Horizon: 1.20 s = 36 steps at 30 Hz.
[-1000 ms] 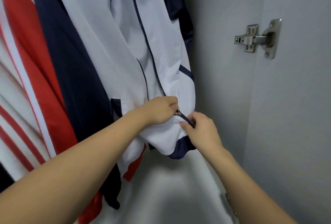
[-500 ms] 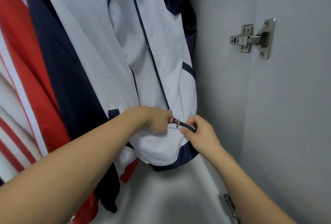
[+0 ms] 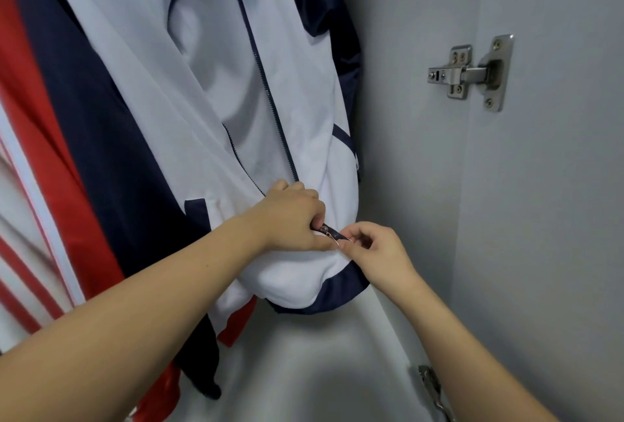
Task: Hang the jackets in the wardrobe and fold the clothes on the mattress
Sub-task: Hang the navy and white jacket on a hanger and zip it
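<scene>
Pinching zipper (image 3: pixel 329 232), both hands, jacket hem (image 3: pixel 324 296)

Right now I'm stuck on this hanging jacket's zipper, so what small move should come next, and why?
Probably seat the zipper end into the slider, then pull up. Both hands meet at the white jacket's hem: the left hand grips the slider side, the right hand pinches the other end, and the zipper above hangs open.

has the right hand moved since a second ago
Cannot tell. The camera shifted, as the hinge shows. The right hand pinches the zipper of the white jacket as before, opposite the left hand.
</scene>
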Tool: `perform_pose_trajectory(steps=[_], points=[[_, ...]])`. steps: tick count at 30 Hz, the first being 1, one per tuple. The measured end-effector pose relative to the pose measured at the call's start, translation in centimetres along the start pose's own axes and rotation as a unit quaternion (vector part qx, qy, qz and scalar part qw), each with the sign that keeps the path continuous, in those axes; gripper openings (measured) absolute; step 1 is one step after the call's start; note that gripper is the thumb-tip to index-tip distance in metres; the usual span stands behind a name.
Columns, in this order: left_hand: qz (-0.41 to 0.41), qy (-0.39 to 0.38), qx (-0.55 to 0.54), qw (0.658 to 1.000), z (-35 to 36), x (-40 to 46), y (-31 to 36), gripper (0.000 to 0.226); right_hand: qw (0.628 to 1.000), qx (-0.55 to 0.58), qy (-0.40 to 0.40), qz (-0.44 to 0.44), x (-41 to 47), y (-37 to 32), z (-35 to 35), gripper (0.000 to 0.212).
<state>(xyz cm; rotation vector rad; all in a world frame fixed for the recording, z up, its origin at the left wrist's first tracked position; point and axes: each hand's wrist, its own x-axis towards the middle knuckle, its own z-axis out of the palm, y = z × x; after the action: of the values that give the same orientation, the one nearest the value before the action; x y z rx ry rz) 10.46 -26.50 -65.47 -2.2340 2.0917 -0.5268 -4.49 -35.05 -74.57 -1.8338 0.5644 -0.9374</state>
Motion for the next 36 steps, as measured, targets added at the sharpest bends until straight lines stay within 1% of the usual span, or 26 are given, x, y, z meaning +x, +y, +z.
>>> perform_pose_trajectory(steps=[2, 5, 7, 11, 14, 16, 18, 20, 24, 26, 28, 30, 31, 33, 36], points=[[0.008, -0.001, 0.014, 1.000, 0.2, -0.2, 0.0, 0.044, 1.000, 0.024, 0.000, 0.005, 0.0, 0.0, 0.1, 0.008], [0.038, 0.026, 0.055, 0.997, 0.7, -0.6, 0.1, 0.050, 0.998, 0.060, -0.005, 0.016, 0.0, 0.0, 0.1, 0.011], [0.063, 0.028, 0.072, 0.995, 0.9, -0.9, 0.2, 0.054, 0.997, 0.077, -0.013, 0.017, 0.0, 0.0, -0.1, 0.012], [0.068, -0.018, 0.033, 0.997, 1.0, -1.1, -0.1, 0.037, 0.996, 0.079, -0.024, 0.027, 0.2, 0.1, -0.4, 0.012], [0.056, -0.030, 0.008, 0.998, 1.2, -1.0, -0.2, 0.033, 0.996, 0.085, -0.028, 0.031, 0.1, 0.1, -0.3, 0.013], [0.048, -0.028, -0.027, 0.998, 1.5, -1.0, -0.5, 0.030, 0.995, 0.091, -0.029, 0.032, 0.1, 0.1, -0.4, 0.014], [0.048, 0.005, -0.069, 0.996, 1.8, -1.2, -0.8, 0.029, 0.994, 0.099, -0.031, 0.036, 0.1, 0.0, -0.4, 0.014], [0.056, 0.035, -0.074, 0.995, 2.0, -1.4, -0.8, 0.031, 0.993, 0.105, -0.036, 0.039, 0.2, -0.1, -0.5, 0.014], [0.068, 0.074, 0.005, 0.995, 2.1, -1.8, -0.3, 0.045, 0.992, 0.107, -0.046, 0.040, 0.1, -0.3, -0.4, 0.015], [0.080, 0.101, 0.017, 0.992, 2.3, -1.8, -0.2, 0.042, 0.992, 0.111, -0.047, 0.041, 0.0, -0.3, -0.5, 0.016], [0.059, 0.114, -0.030, 0.991, 2.1, -1.7, 0.1, 0.037, 0.991, 0.115, -0.050, 0.041, 0.0, -0.2, -0.6, 0.017], [0.015, 0.119, -0.102, 0.988, 1.6, -1.6, 0.7, 0.026, 0.993, 0.104, -0.048, 0.040, 0.2, -0.1, -0.6, 0.016], [-0.005, 0.133, -0.122, 0.984, 1.4, -1.4, 1.1, 0.021, 0.993, 0.097, -0.046, 0.041, 0.4, 0.0, -0.6, 0.015], [-0.043, 0.156, -0.115, 0.980, 0.7, -0.8, 1.5, 0.017, 0.995, 0.080, -0.035, 0.044, 0.7, 0.2, -0.7, 0.011], [-0.133, 0.172, -0.064, 0.974, -1.3, 0.7, -0.2, 0.011, 0.998, 0.025, -0.020, 0.057, 0.7, 0.9, -0.7, 0.011]])
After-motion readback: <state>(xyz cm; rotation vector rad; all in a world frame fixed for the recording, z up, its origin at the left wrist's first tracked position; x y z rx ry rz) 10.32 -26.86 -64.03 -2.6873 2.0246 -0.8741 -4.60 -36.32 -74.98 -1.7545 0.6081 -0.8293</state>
